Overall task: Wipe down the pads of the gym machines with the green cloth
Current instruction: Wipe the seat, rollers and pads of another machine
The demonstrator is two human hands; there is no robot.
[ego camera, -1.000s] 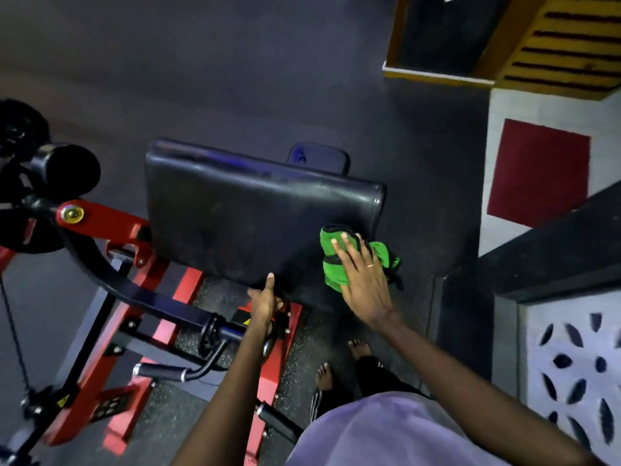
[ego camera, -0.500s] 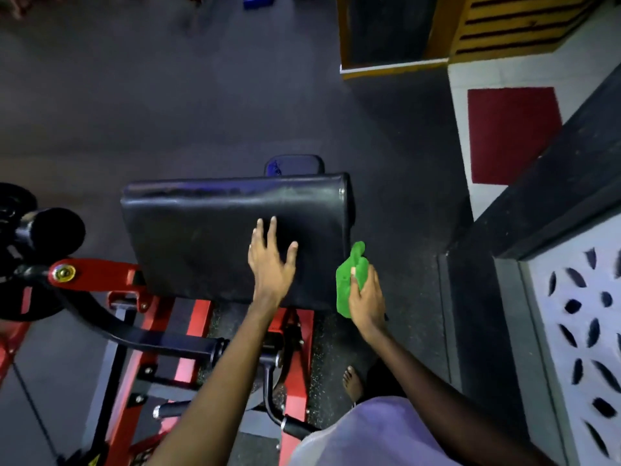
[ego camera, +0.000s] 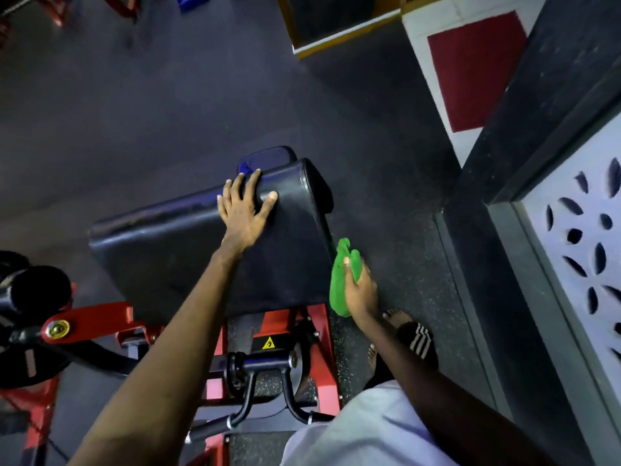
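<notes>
The scene is dimly lit, and a cool violet-blue cast is laid over the floor (ego camera: 151, 105) and the black pad (ego camera: 161, 260). A faint sheen is caught along the pad's upper edge. The white perforated wall panel (ego camera: 588, 280) at the right is rendered brightest, and the green cloth (ego camera: 337, 290) is shown strongly saturated. Straight lines near the right edge are bent by the wide-angle lens. The top left corner is left dark and smeared, and fine detail is softened throughout.

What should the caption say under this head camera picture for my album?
Left hand flat on black pad, right hand gripping green cloth beside it.
</notes>
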